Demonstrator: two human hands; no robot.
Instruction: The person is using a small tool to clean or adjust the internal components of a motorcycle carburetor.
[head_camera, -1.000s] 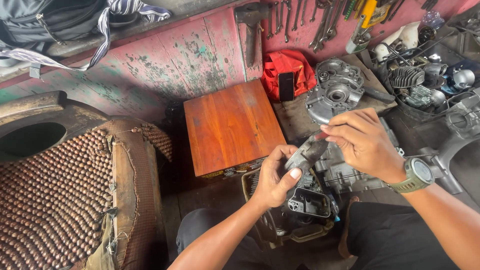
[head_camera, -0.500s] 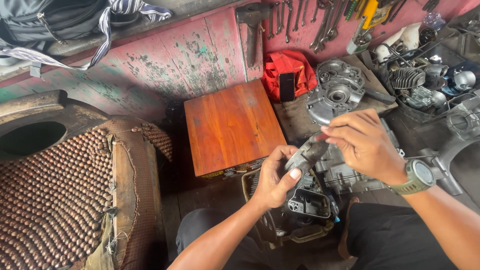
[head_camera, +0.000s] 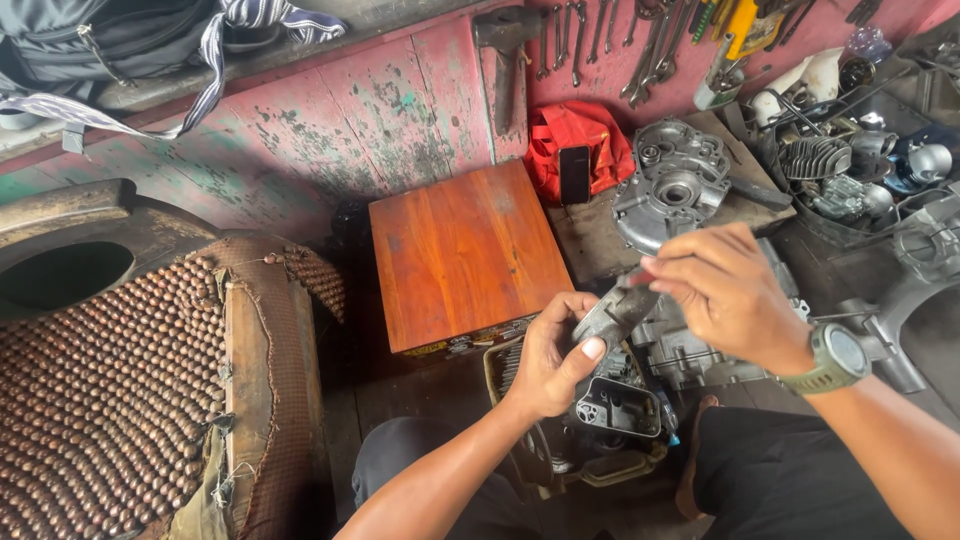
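My left hand (head_camera: 553, 356) grips the lower end of a small grey metal part (head_camera: 612, 316), thumb pressed on its face. My right hand (head_camera: 728, 290), with a green watch on its wrist, pinches the upper end of the same part with its fingertips. Both hands hover over a dark engine block (head_camera: 615, 405) that sits between my knees. What lies under my right palm is hidden.
A red-brown wooden box (head_camera: 462, 250) stands just beyond my hands. A grey engine cover (head_camera: 668, 190) and a red bag (head_camera: 575, 145) lie behind it. Spanners hang on the pink wall (head_camera: 610, 40). A beaded seat (head_camera: 110, 400) fills the left. Engine parts crowd the right (head_camera: 850, 160).
Both hands keep hold of the metal part. My right hand's fingers shifted slightly along its upper end; little else moved.
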